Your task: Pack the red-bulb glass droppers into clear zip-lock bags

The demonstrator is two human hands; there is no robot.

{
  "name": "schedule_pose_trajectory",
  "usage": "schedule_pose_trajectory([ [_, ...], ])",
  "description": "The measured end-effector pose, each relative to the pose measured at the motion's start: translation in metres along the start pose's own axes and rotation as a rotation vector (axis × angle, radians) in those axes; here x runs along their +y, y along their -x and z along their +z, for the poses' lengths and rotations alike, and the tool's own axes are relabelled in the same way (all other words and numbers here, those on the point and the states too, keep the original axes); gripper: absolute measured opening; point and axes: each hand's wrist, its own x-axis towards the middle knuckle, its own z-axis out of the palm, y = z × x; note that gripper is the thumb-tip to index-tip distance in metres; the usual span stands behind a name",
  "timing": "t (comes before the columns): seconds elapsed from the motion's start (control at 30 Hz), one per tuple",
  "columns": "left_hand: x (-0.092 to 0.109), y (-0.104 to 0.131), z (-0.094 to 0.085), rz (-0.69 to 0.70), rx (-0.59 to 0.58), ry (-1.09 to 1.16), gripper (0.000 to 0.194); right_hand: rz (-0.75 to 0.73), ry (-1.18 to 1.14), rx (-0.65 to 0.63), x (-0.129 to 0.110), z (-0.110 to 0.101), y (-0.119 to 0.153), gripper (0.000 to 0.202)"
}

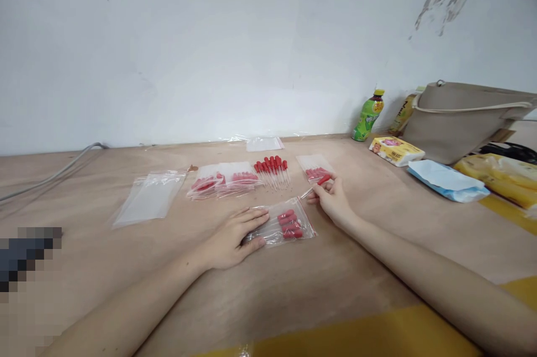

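A clear zip bag point(274, 226) with several red-bulbed droppers inside lies flat at the middle front, its red-striped opening to the right. My left hand point(235, 236) rests on the bag's left part, fingers apart. Just beyond the opening, my right hand point(329, 195) pinches a red-bulbed dropper point(323, 179), its clear tip pointing toward the bag's opening. A pile of loose droppers point(272, 169) lies behind the bag. Filled bags point(222, 179) are heaped to the left of that pile, and another filled bag point(315, 168) sits to its right.
Flat clear bags point(149, 197) lie on the left, another bag point(265, 144) near the wall. A cable point(71, 158) runs at far left. At right stand a green bottle point(368, 116), tissue pack point(396, 151), blue-white packet point(447, 179), grey bag point(461, 119) and yellow packaging point(503, 178).
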Motion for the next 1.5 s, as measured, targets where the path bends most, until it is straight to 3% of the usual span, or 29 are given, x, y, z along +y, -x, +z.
schedule_pose_trajectory([
  [0.27,0.006,0.001,-0.003,-0.025,0.001,-0.015,0.053,0.195,-0.136,-0.156,-0.006,0.001,0.014,0.017],
  [0.5,0.007,0.000,-0.004,-0.014,0.011,-0.024,0.053,0.165,0.140,-0.457,-0.007,-0.018,0.007,0.028],
  [0.73,0.007,0.001,-0.004,-0.020,0.002,-0.038,0.052,0.091,0.186,-0.615,-0.003,-0.008,0.008,0.033],
  [0.9,0.006,0.000,-0.002,-0.017,0.004,-0.050,0.052,0.134,0.215,-0.481,0.004,0.002,0.010,0.033],
  [1.0,0.006,0.000,-0.002,-0.011,0.006,-0.049,0.053,0.043,0.233,-0.395,0.011,0.006,0.011,0.028],
  [1.07,0.006,0.000,-0.002,-0.018,0.006,-0.046,0.053,-0.037,0.267,-0.401,0.012,0.008,0.011,0.025],
  [1.13,0.006,0.000,-0.002,-0.026,0.006,-0.043,0.053,-0.082,0.281,-0.496,0.010,0.009,0.013,0.023],
  [1.23,0.007,0.001,-0.002,-0.027,-0.001,-0.041,0.052,0.011,0.204,-0.644,0.002,0.009,0.014,0.022],
  [1.4,0.008,0.000,-0.003,-0.021,-0.014,-0.047,0.050,0.158,0.256,-0.361,-0.009,0.005,0.011,0.022],
  [1.5,0.007,0.000,-0.004,-0.016,-0.007,-0.042,0.050,0.186,0.260,-0.496,-0.007,0.006,0.009,0.028],
])
